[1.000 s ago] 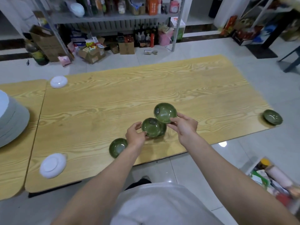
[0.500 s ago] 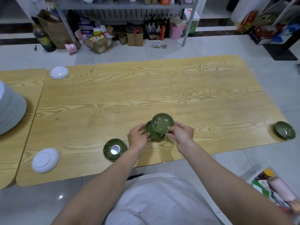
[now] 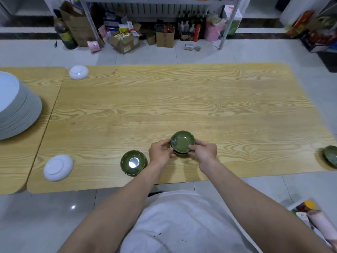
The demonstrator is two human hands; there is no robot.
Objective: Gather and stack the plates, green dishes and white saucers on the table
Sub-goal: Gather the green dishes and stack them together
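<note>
Far to the left of your hands, a tall pile of plates (image 3: 17,106) stands on the adjoining bench, well apart from everything else. Between it and you lie two white saucers. The far saucer (image 3: 78,72) sits off at the back-left corner of the main bench (image 3: 182,99). The near saucer (image 3: 58,168) lies close to the front edge. Both look to be bottom-up. Just outside your left hand (image 3: 160,153), a loose green dish (image 3: 132,162) sits upright on the wood, close to your wrist but apart from it.

Your left hand grips the left rim of the stack of green dishes (image 3: 182,141), thumb and fingers curled round it. Your right hand (image 3: 204,151) pinches the right rim the same way. The top dish looks nested in the one below, which shows only as a sliver of edge. I cannot tell how many lie beneath, nor whether the stack rests on the bench or hangs just above it.

The step in hand seems to be seating that top dish. Squeeze evenly from both sides so the rims settle level, and feel for any rocking before you free a hand. The glaze will probably be slippery, so lift rather than drag. Your left hand is the nearer one for the loose green dish, so steady the stack with your right while you reach.

Far to the right of your right hand, the last green dish (image 3: 331,157) lies at the bench's end, partly cut off by the frame. Carry the stack to it rather than stretching.
</note>
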